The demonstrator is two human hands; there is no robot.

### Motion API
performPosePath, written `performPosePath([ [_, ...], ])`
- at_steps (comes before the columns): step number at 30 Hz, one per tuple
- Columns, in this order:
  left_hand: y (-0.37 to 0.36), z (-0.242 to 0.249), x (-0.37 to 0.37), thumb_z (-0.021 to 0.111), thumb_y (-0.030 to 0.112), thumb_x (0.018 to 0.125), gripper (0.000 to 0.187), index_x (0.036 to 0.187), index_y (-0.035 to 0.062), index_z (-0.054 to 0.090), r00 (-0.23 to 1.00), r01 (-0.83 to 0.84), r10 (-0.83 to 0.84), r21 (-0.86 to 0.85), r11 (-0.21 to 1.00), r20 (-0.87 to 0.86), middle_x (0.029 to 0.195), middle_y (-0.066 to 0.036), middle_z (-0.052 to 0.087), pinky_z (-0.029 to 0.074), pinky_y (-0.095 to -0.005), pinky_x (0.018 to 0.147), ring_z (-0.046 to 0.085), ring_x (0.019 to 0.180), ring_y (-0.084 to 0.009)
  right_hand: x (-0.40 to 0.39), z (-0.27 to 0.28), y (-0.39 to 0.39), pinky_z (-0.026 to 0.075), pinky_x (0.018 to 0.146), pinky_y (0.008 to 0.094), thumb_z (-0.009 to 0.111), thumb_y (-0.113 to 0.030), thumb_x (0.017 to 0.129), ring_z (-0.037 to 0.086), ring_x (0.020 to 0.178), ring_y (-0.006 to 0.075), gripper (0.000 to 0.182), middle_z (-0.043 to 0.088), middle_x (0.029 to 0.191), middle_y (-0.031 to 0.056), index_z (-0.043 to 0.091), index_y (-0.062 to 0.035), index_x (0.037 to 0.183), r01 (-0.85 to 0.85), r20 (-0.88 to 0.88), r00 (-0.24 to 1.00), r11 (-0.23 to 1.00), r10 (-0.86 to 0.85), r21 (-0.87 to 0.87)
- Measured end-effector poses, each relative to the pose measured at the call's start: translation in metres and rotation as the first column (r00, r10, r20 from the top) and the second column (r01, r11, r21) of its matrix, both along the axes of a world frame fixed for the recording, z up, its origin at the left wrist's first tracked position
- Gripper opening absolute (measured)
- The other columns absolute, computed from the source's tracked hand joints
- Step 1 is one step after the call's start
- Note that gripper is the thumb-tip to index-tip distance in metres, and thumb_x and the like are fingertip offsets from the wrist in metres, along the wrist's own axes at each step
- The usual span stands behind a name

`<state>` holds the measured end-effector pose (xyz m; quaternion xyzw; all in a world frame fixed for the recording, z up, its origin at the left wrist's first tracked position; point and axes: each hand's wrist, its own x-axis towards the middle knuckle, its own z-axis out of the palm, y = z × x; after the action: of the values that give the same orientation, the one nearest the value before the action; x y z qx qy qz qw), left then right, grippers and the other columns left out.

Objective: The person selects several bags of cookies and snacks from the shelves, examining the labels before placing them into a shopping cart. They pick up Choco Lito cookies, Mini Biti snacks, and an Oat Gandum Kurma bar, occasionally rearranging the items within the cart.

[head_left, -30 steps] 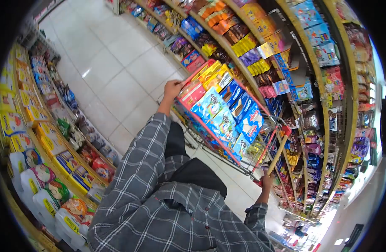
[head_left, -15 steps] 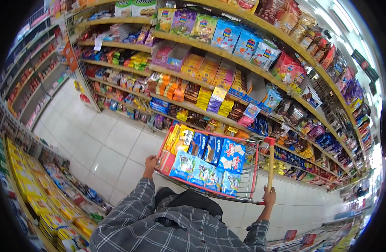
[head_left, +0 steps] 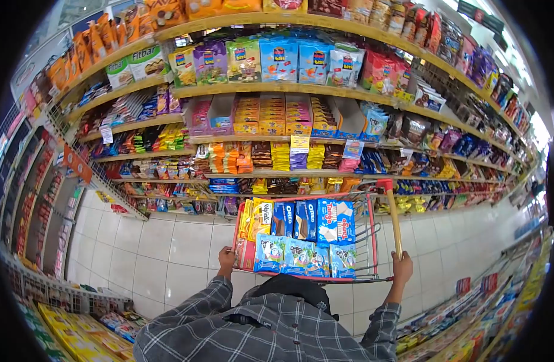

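A shopping cart (head_left: 371, 241) with a red rim stands sideways in front of my body. My left hand (head_left: 227, 258) is closed on the near left corner of its rim. On the right, my right hand (head_left: 402, 265) wraps round the lower end of the yellow cart handle (head_left: 395, 218). Inside the cart lie dark blue Oreo packs (head_left: 305, 221), a blue and white Tango pack (head_left: 336, 222), yellow packs (head_left: 260, 215) and several light blue pouches (head_left: 298, 253) along the near side.
Tall shelves (head_left: 240, 89) of snacks and sweets curve across the far side. Another rack (head_left: 47, 199) stands at the left. Yellow packs (head_left: 72, 329) lie on a low shelf at the lower left, and more shelving (head_left: 488, 301) is at the lower right. White floor tiles (head_left: 144, 265) surround the cart.
The view has turned, so the shelves now run level across the picture. Both hands keep their hold on the cart, which appears less tilted and slightly farther right.
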<state>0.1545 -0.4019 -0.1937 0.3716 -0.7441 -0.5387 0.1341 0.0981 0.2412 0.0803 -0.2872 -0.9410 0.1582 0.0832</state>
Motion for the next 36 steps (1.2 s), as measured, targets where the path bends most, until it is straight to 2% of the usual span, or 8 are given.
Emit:
performPosePath([
  [4,0.015,0.034,-0.010,0.068,0.016,0.086,0.016,0.092,0.0018,0.069,0.999,-0.019,0.024,-0.109,0.994,0.045,0.074,-0.013,0.069,0.052,-0.0350,0.061,0.066,0.066,-0.0216,-0.009,0.002,0.002,0.053,0.071,0.0498,0.071,-0.046,0.080,0.067,0.084,0.0406,0.043,0.069,0.088,0.0197,0.067,-0.0072,0.099,-0.002,-0.026,1.000,1.000,0.002,0.000],
  [12,-0.002,0.050,-0.024,0.069,0.014,0.085,0.017,0.096,0.0002,0.070,0.998,0.007,0.005,0.187,0.982,-0.062,0.071,-0.006,0.066,0.050,-0.0312,0.053,0.061,0.060,-0.0131,-0.031,0.011,-0.012,0.054,0.074,0.0480,0.069,-0.048,0.079,0.068,0.087,0.0393,0.049,0.070,0.093,0.0198,0.069,-0.0096,0.109,0.042,0.089,0.995,0.997,-0.036,-0.066],
  [15,-0.005,0.032,-0.024,0.069,0.013,0.086,0.018,0.097,-0.0013,0.070,1.000,-0.020,0.020,-0.003,1.000,0.020,0.075,-0.009,0.068,0.050,-0.0313,0.056,0.062,0.063,-0.0150,-0.038,0.009,-0.012,0.054,0.073,0.0480,0.070,-0.048,0.078,0.068,0.086,0.0390,0.048,0.070,0.090,0.0196,0.069,-0.0096,0.107,0.054,0.063,0.997,0.995,-0.049,-0.084],
  [20,0.017,0.043,-0.019,0.069,0.013,0.087,0.019,0.099,-0.0017,0.071,0.998,-0.046,0.043,-0.066,0.997,-0.042,0.076,-0.011,0.069,0.050,-0.0303,0.056,0.062,0.063,-0.0149,-0.050,0.021,-0.001,0.054,0.071,0.0476,0.070,-0.047,0.078,0.068,0.081,0.0385,0.046,0.070,0.083,0.0188,0.070,-0.0088,0.103,0.041,0.068,0.997,0.992,-0.032,-0.122],
  [22,0.026,0.072,-0.019,0.070,0.012,0.087,0.018,0.098,-0.0018,0.071,0.995,-0.103,0.102,0.097,0.990,0.011,0.076,-0.008,0.068,0.050,-0.0284,0.054,0.061,0.061,-0.0139,-0.053,0.018,0.002,0.053,0.070,0.0476,0.070,-0.047,0.078,0.068,0.079,0.0385,0.045,0.070,0.082,0.0181,0.070,-0.0083,0.102,0.024,0.063,0.998,0.992,-0.016,-0.122],
  [23,0.023,0.064,-0.023,0.069,0.011,0.087,0.019,0.101,-0.0018,0.071,0.995,-0.099,0.096,0.113,0.989,0.027,0.075,-0.007,0.067,0.048,-0.0283,0.052,0.059,0.060,-0.0133,-0.055,0.014,0.004,0.051,0.065,0.0466,0.068,-0.048,0.079,0.067,0.073,0.0370,0.044,0.067,0.073,0.0184,0.070,-0.0067,0.095,0.011,0.017,1.000,0.995,-0.010,-0.103],
  [28,0.012,0.055,-0.019,0.070,0.009,0.087,0.020,0.104,-0.0029,0.070,0.992,-0.125,0.116,0.190,0.974,0.058,0.072,-0.004,0.064,0.045,-0.0275,0.048,0.056,0.055,-0.0120,-0.067,0.021,0.003,0.052,0.065,0.0453,0.065,-0.059,0.081,0.067,0.073,0.0372,0.054,0.068,0.074,0.0177,0.070,-0.0065,0.091,0.069,0.052,0.997,0.974,-0.059,-0.218],
  [36,0.016,0.058,-0.025,0.072,0.014,0.084,0.027,0.105,-0.0032,0.072,0.961,-0.202,0.166,0.152,0.968,0.220,0.075,-0.007,0.067,0.047,-0.0306,0.054,0.056,0.061,-0.0142,-0.103,-0.012,0.036,0.051,0.065,0.0473,0.060,-0.063,0.083,0.067,0.073,0.0389,0.063,0.066,0.071,0.0195,0.071,-0.0012,0.091,-0.018,0.092,0.995,0.959,0.046,-0.282],
])
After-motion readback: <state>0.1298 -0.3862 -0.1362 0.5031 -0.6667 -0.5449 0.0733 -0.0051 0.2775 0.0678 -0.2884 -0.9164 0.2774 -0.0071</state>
